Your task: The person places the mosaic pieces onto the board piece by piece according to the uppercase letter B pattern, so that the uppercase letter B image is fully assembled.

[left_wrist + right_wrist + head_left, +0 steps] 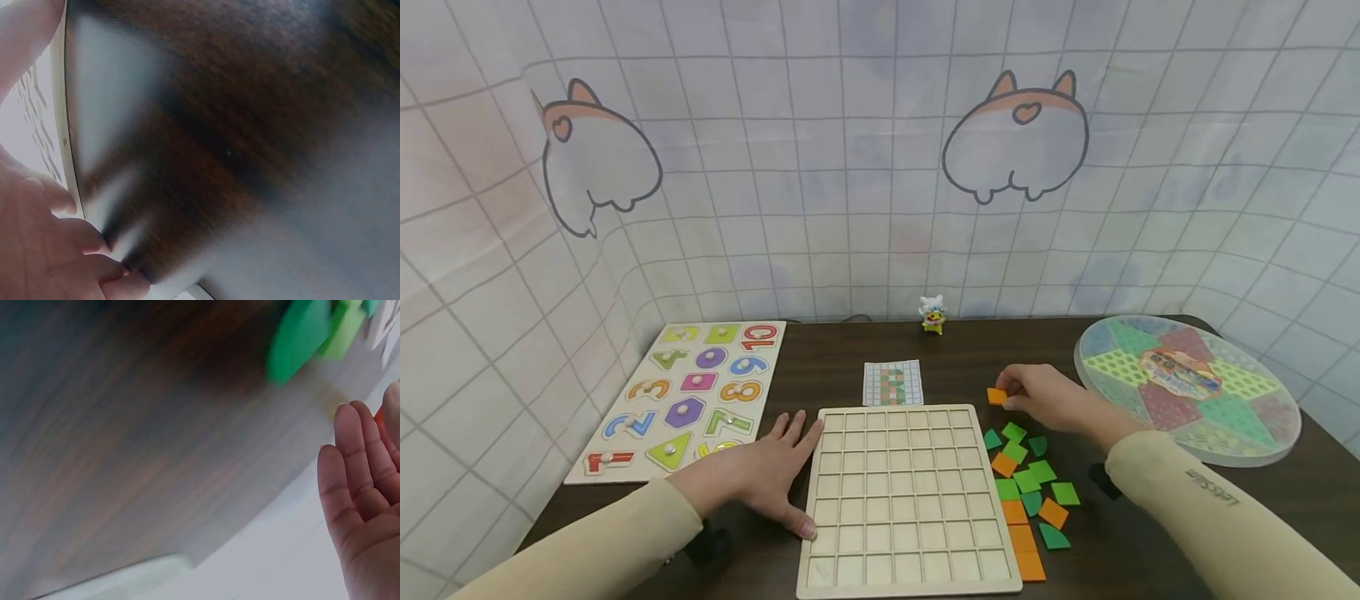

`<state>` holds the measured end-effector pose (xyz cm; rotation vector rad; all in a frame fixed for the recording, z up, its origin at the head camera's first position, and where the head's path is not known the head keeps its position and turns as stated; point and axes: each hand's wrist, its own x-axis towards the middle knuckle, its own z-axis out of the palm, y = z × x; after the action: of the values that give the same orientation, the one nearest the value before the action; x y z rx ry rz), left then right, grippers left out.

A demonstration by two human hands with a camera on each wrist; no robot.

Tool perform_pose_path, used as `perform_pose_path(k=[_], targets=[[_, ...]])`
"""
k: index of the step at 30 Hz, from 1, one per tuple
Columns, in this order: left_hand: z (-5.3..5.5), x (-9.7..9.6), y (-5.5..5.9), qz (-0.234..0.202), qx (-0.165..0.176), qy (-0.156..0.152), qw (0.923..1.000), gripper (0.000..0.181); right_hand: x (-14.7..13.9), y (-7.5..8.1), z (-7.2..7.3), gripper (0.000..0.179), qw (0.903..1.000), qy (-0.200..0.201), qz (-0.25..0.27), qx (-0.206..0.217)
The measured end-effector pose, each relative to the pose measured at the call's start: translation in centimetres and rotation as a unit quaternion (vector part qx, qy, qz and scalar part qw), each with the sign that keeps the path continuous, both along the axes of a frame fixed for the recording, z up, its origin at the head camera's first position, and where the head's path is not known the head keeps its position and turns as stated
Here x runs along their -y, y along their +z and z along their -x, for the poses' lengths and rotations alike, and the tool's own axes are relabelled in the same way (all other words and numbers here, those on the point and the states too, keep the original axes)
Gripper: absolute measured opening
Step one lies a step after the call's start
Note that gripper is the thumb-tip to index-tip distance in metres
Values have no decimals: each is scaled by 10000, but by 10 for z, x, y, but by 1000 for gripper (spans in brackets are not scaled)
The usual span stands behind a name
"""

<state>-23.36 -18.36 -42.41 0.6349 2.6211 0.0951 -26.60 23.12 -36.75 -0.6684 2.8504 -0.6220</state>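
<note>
A pale wooden grid board (pixel 906 500) with raised square cells lies in front of me. My left hand (pixel 771 475) rests at its left edge, fingers spread, thumb on the rim; the left wrist view shows the palm (pixel 44 250) beside that edge. Beyond the board's upper right corner, my right hand (pixel 1037 400) pinches an orange square tile (pixel 997 397) between thumb and fingers. In the right wrist view only a sliver of orange shows behind the fingers (pixel 350 434). Loose light green squares (pixel 1041 472), dark green quarter-round tiles (pixel 1054 537) and orange squares (pixel 1022 540) lie along the board's right side.
A small printed pattern card (pixel 892 383) lies just behind the board. On the left is a number-and-shape peg puzzle (pixel 700 392), on the right a round Chinese checkers box (pixel 1187 383). A small figurine (pixel 932 314) stands at the back by the curtain (pixel 880 167).
</note>
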Motion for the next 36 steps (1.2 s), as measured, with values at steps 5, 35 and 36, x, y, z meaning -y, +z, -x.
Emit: perform_pose_path(k=[5, 35, 36], targets=[[-1, 0, 1, -5, -5, -38, 10000, 156, 30, 0, -4, 18, 9997, 72, 148, 175], [-2, 0, 2, -57, 72, -37, 10000, 156, 152, -9, -11, 15, 9957, 800, -26, 457], [-2, 0, 2, -59, 70, -36, 10000, 156, 153, -9, -11, 15, 9958, 804, -27, 446]])
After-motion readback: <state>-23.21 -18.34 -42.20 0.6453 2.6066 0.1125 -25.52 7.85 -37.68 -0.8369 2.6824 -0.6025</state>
